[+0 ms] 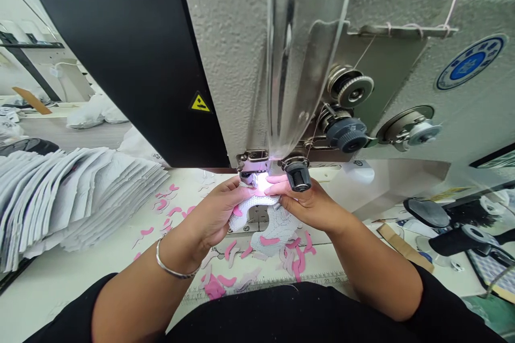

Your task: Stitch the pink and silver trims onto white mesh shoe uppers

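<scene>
Under the lit needle area of a sewing machine (225, 37) lies a white textured fabric piece (250, 208) with a curved cut-out and pink patches on it. My left hand (217, 206) grips its left edge, thumb pointing toward the needle. On the other side my right hand (308, 201) has its fingers stretched over the fabric by the needle, with the thumb at the edge below. Glare from the machine's lamp washes out the fingertips. A second white piece (273, 230) hangs toward me, a pink strip (269, 240) on it.
Loose pink scraps (298, 260) lie scattered on the table, near a printed ruler strip (322, 280). A tall stack of white fabric pieces (80, 198) stands on the left. Thread spools (454, 241) and cardboard (406, 246) are at the right. The machine head overhangs both hands.
</scene>
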Available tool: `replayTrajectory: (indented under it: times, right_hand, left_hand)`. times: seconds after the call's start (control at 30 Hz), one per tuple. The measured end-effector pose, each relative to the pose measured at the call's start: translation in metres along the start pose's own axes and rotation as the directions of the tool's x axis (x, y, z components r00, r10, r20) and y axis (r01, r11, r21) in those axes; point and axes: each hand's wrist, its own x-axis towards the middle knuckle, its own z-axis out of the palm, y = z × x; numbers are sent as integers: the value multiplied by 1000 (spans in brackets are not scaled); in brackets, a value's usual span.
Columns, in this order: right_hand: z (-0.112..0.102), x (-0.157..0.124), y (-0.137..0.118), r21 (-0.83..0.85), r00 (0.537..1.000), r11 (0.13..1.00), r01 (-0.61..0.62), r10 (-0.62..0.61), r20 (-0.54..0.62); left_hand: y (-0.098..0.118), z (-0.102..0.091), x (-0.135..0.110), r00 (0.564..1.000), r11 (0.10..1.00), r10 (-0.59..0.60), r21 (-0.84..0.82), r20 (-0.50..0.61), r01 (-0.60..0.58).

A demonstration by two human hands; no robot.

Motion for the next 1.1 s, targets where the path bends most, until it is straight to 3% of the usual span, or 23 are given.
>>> replayTrajectory:
  times: [0.53,0.73,0.83,0.9,1.1]
  right_hand:
    - [10,-4,6,63,997,996,-57,61,-54]
    - [11,-3,6,26,991,991,-129,130,-20]
    - [11,-3,1,28,989,989,-148,149,-21]
    - [14,-4,-4,4,987,989,-150,150,-50]
    - [34,-14,-18,-192,967,967,-169,124,-223]
  left_hand:
    - [-3,-1,5,1000,998,28,-48,-12,-29]
    - [3,-6,9,999,999,46,27,25,-47]
    - [5,-17,17,992,999,-14,54,122,8]
    - [5,-26,24,982,999,-24,51,187,14]
    - [6,-40,42,969,997,-26,78,244,7]
